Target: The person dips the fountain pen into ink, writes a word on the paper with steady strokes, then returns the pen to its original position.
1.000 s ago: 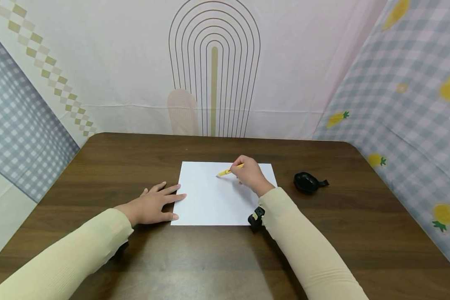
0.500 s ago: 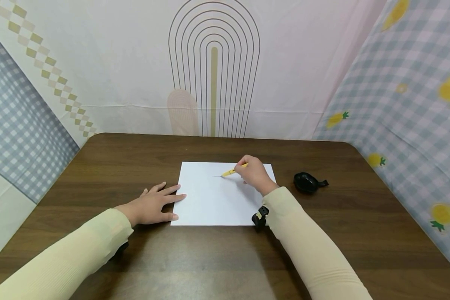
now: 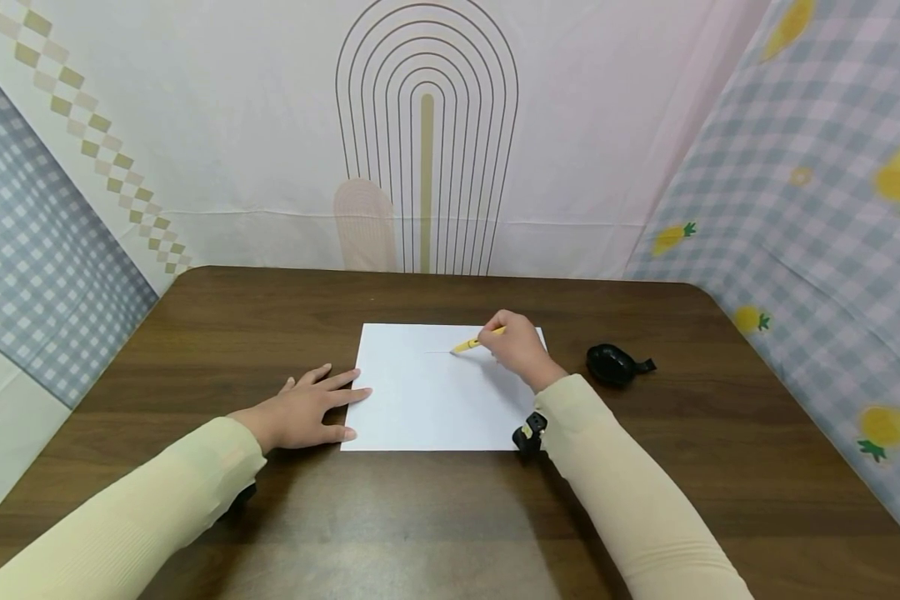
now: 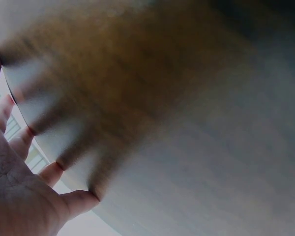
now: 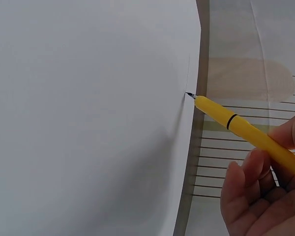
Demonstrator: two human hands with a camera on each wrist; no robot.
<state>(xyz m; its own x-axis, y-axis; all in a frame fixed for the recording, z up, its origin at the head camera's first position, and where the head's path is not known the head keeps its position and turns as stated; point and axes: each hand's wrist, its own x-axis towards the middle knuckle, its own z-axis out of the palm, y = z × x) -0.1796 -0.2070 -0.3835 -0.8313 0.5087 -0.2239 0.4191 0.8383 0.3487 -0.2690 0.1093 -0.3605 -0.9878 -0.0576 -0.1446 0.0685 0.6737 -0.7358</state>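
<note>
A sheet of white paper (image 3: pixel 420 410) lies on the brown wooden table. My right hand (image 3: pixel 517 346) pinches a yellow fountain pen (image 5: pixel 255 135) between thumb and fingers, the pen slanting down to the left. Its dark metal nib meets the paper in the upper part of the sheet, at the end of a thin line (image 3: pixel 435 352). My left hand (image 3: pixel 303 414) rests flat with fingers spread, the thumb and some fingertips over the paper's left edge. In the left wrist view its fingertips touch the tabletop beside the sheet, which is mostly blurred and shadowed.
To the right of the paper a small black oval object (image 3: pixel 612 365) with a short tab lies on the table (image 3: pixel 390 525). A white patterned cloth (image 3: pixel 270 167) hangs behind the table, with checked cloths (image 3: pixel 765 208) at the sides.
My right hand has slid to the right with the pen, and a thin line now shows on the paper behind the nib. The left hand has stayed in place.
</note>
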